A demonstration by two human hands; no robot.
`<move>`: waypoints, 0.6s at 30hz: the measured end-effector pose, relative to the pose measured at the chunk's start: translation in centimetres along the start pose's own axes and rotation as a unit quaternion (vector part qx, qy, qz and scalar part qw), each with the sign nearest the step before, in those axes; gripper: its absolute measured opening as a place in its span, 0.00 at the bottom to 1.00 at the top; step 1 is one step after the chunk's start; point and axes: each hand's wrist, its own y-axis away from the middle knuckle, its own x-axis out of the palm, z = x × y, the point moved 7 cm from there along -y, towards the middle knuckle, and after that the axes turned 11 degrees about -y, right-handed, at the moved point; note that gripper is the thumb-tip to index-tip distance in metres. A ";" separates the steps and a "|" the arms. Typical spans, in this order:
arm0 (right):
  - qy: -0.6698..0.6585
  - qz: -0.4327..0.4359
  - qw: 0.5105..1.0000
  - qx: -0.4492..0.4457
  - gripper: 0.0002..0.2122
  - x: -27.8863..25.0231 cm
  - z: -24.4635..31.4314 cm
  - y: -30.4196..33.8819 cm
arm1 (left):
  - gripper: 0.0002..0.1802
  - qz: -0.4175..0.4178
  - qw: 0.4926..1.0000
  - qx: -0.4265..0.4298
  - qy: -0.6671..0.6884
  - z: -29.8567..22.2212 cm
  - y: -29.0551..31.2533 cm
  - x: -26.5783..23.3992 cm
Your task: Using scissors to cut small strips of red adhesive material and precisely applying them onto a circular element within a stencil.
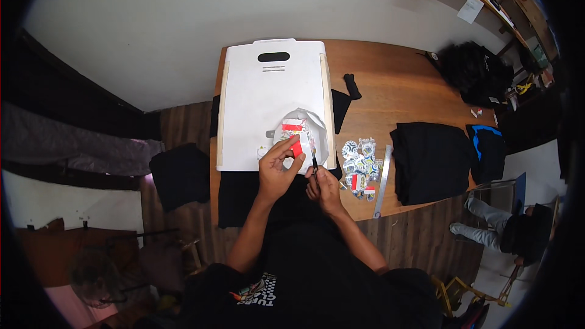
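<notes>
Nearest the body, the right hand (324,184) is closed around a pair of dark-handled scissors (314,163), blades pointing away toward the sheet. Just left of it, the left hand (277,167) pinches a printed sticker sheet with red and white patches (295,137) between thumb and fingers, holding it above the blades (the sheet's far part rests over crumpled white paper (314,125)). Beside the right hand lie cut round stickers (359,167) and a clear ruler (382,183) on the brown wooden table (390,85). Beyond the hands sits a flat white board with a dark slot handle (268,97); further right, folded black garments (429,161).
</notes>
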 end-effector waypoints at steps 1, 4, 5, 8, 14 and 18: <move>0.003 -0.003 1.000 -0.001 0.19 0.0 0.0 0.0 | 0.26 0.000 1.000 0.000 0.000 0.1 0.1 0.0; 0.006 -0.007 1.000 0.002 0.19 0.2 0.0 -0.1 | 0.26 0.012 1.000 0.002 -0.005 0.1 0.3 0.1; 0.006 -0.007 1.000 0.002 0.19 0.2 0.1 -0.1 | 0.26 0.011 1.000 0.000 -0.006 0.1 0.3 0.1; -0.001 -0.019 1.000 0.014 0.19 0.3 0.1 0.0 | 0.26 0.013 1.000 -0.002 -0.005 0.2 0.4 0.0; -0.005 -0.013 1.000 -0.013 0.18 -0.3 0.8 -0.8 | 0.23 0.021 1.000 -0.006 0.000 0.6 0.6 0.3; 0.043 -0.083 0.993 -0.072 0.14 -1.2 3.5 -3.0 | 0.14 0.056 0.998 0.035 0.000 0.9 0.6 0.2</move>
